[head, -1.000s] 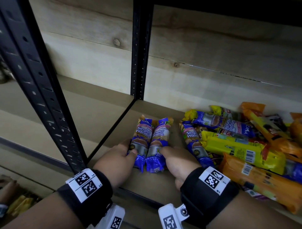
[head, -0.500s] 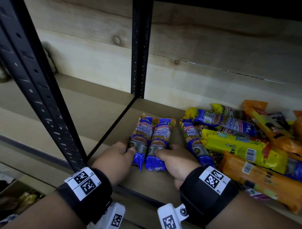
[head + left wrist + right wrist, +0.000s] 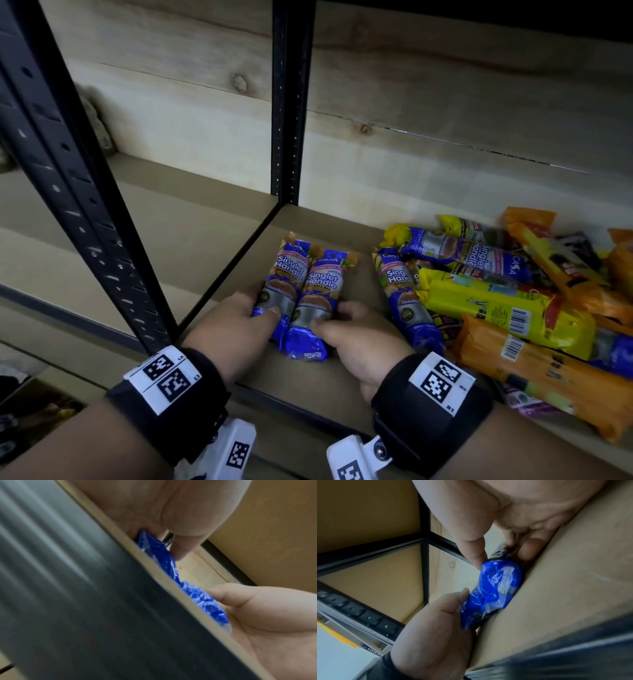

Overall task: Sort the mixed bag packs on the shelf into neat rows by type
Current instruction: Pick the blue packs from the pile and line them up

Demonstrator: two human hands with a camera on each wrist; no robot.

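Observation:
Two blue "Singlet Handle" garbage bag packs lie side by side, lengthwise, on the shelf board (image 3: 308,387). My left hand (image 3: 255,308) holds the left blue pack (image 3: 287,274) at its near end, with the thumb on top and the fingers along its left side. My right hand (image 3: 337,320) holds the right blue pack (image 3: 321,286) the same way, thumb on top, fingers curled on its right side. The right wrist view shows that thumb and those fingers closed around the right blue pack's (image 3: 496,582) crinkled end. In the left wrist view only blue wrapper (image 3: 159,550) shows past the shelf edge.
A mixed pile lies to the right: a third blue pack (image 3: 404,301), a yellow pack (image 3: 486,303), orange packs (image 3: 548,373) and others. A black rear post (image 3: 291,102) and a front post (image 3: 78,192) frame the bay. Bare board runs between the pair and the pile.
My right thumb has slid onto the top of the right pack. Both hands have closed in on the pair's near ends; the packs have hardly moved.

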